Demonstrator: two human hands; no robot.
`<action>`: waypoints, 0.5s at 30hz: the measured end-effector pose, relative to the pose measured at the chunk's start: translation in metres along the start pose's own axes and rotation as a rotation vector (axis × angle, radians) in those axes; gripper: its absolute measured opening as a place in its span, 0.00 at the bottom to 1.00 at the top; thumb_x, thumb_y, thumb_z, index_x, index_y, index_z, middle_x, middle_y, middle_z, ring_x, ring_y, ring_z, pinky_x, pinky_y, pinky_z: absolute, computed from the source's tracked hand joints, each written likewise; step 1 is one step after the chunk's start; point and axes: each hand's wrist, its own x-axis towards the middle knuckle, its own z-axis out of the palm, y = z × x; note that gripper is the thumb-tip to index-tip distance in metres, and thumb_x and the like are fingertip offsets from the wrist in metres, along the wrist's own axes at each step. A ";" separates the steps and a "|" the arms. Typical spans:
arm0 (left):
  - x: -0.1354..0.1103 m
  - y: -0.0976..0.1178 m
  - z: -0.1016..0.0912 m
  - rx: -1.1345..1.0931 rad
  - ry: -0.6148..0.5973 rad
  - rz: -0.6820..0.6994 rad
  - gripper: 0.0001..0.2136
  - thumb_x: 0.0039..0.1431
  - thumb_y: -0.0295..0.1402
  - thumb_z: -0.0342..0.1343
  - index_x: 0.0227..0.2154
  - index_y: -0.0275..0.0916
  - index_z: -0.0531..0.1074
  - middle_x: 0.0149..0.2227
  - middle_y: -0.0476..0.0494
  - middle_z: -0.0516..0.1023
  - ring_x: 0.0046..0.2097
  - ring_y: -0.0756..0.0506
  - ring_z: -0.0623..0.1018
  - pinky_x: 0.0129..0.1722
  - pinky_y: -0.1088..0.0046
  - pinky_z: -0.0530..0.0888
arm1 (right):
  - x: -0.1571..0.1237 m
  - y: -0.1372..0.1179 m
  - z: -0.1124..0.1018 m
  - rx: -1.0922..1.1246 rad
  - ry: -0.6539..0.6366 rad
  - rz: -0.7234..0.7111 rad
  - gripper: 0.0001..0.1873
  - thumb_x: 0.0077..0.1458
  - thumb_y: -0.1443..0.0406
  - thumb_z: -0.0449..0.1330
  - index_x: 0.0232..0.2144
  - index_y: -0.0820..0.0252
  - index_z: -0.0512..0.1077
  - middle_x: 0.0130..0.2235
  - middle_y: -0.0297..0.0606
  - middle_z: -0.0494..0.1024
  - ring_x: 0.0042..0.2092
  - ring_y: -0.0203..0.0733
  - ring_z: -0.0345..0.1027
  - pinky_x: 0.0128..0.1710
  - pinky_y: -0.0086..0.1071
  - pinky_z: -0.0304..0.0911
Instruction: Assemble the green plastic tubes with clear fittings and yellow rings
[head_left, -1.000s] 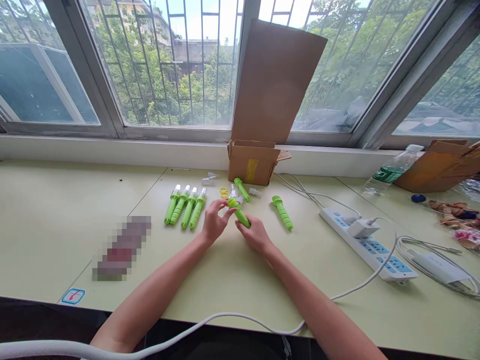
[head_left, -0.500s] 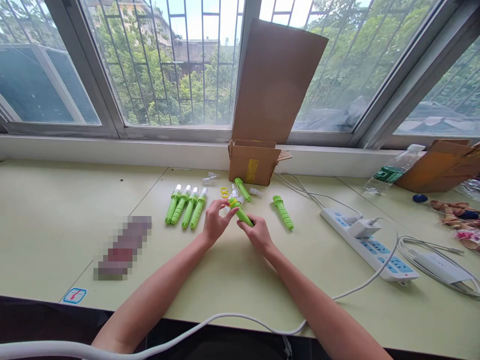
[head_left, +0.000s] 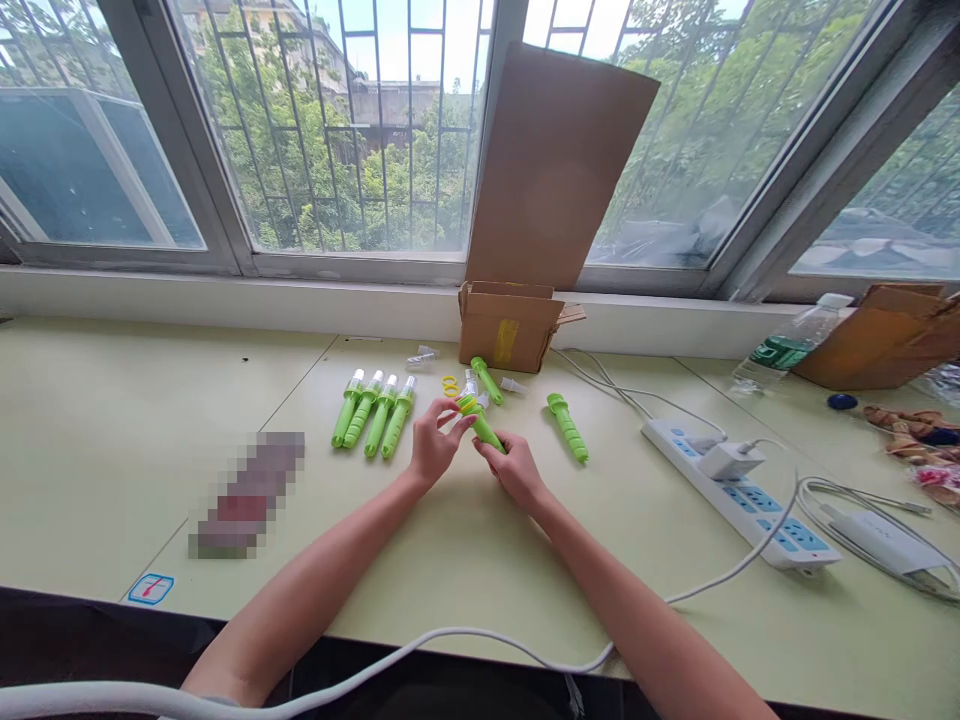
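Observation:
Between my two hands is a green ribbed plastic handle point(head_left: 486, 431), tilted with its wide collar up and to the left. A yellow ring point(head_left: 467, 403) shows at that collar end. My left hand point(head_left: 436, 440) pinches the collar end with thumb and fingers, right at the ring. Lower down, my right hand point(head_left: 517, 468) is closed round the narrow end, partly hiding it. Just behind lie another green handle point(head_left: 487, 381), loose yellow rings point(head_left: 449, 385) and small clear plastic pieces point(head_left: 514, 386). One more green handle point(head_left: 568, 428) lies to the right.
Several green handles with clear tips point(head_left: 383, 415) lie in a row at left. A cardboard box point(head_left: 487, 330) stands against the sill. At right are a power strip point(head_left: 739, 495), cables and a plastic bottle point(head_left: 787, 350). A white cable point(head_left: 450, 630) crosses the front edge.
Both hands keep nearly the same place and grip on the green handle. The whole view has shifted very slightly; nothing on the table has visibly moved.

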 end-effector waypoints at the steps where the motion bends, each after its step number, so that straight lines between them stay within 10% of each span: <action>1: 0.000 0.000 0.000 0.001 0.010 -0.002 0.11 0.51 0.38 0.62 0.33 0.38 0.69 0.40 0.42 0.77 0.42 0.45 0.79 0.43 0.58 0.79 | 0.000 0.000 0.000 -0.099 0.055 -0.049 0.13 0.49 0.55 0.56 0.25 0.59 0.69 0.19 0.31 0.66 0.22 0.36 0.56 0.23 0.29 0.50; 6: -0.001 -0.004 -0.001 0.057 0.047 0.028 0.11 0.50 0.38 0.62 0.33 0.38 0.70 0.42 0.41 0.77 0.45 0.43 0.78 0.46 0.56 0.77 | 0.001 0.001 0.000 -0.404 0.201 -0.117 0.12 0.52 0.58 0.54 0.37 0.54 0.71 0.29 0.36 0.76 0.29 0.42 0.66 0.28 0.30 0.54; 15: 0.002 -0.011 -0.005 0.190 -0.003 0.035 0.13 0.50 0.41 0.62 0.32 0.38 0.71 0.32 0.46 0.77 0.35 0.46 0.79 0.41 0.60 0.79 | 0.004 0.006 0.001 -0.222 0.099 -0.005 0.15 0.48 0.56 0.56 0.19 0.58 0.63 0.19 0.30 0.62 0.23 0.35 0.53 0.23 0.28 0.48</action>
